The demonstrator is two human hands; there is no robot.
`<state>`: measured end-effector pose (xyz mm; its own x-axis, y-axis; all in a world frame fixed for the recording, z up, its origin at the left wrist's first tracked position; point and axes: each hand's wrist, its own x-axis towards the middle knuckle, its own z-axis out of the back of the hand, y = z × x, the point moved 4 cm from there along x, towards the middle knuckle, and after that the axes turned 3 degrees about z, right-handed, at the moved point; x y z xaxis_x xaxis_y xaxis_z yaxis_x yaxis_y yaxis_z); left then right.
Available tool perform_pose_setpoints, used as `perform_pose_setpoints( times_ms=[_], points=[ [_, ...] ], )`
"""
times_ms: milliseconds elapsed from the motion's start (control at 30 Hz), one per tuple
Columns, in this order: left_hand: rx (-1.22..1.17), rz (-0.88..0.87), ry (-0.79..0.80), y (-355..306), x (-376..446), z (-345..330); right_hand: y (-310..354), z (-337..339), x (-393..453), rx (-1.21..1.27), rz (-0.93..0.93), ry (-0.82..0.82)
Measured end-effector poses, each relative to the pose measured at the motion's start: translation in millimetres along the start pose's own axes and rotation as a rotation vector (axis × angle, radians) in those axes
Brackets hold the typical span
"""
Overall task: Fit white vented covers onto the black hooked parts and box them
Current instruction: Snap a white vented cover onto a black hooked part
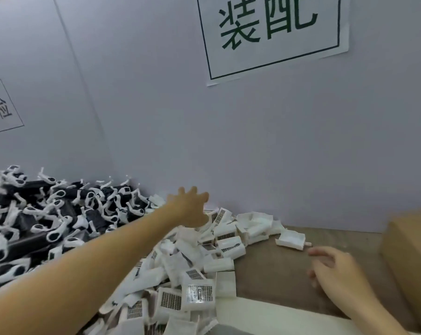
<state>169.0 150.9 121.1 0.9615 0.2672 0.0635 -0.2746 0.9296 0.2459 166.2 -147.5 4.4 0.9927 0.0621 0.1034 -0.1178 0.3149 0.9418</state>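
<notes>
The left hand [190, 206], fingers spread and empty, reaches over the pile of white vented covers [199, 269], with the black hooked parts [47, 218] heaped at its nine o'clock. The right hand [335, 269] hovers loosely curled and empty above the desk [272, 274], the cardboard box [412, 257] at its three o'clock; the left looks nearer both heaps.

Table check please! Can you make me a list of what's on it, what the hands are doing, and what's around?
Surface: brown table, bare patch between the covers and the box.
Job's things: heap of black hooked parts at left; heap of white vented covers in the middle; one cover lying apart, open side up; cardboard box at right.
Clutter: nothing seen.
Hands: left hand stretched out, fingers spread, over the far end of the covers, holding nothing; right hand loosely curled above the table, empty.
Cables: nothing seen.
Surroundings: pale wall panels; paper sign with green characters; second sign at left, partly cut off.
</notes>
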Motion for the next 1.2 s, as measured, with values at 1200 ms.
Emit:
perform_pose_setpoints(
  times_ms=[1200],
  points=[
    [-1.253,-0.038,-0.476,-156.0,-81.5,-13.7,-1.3,-4.4,11.7,0.53,-0.067,-0.04]
  ],
)
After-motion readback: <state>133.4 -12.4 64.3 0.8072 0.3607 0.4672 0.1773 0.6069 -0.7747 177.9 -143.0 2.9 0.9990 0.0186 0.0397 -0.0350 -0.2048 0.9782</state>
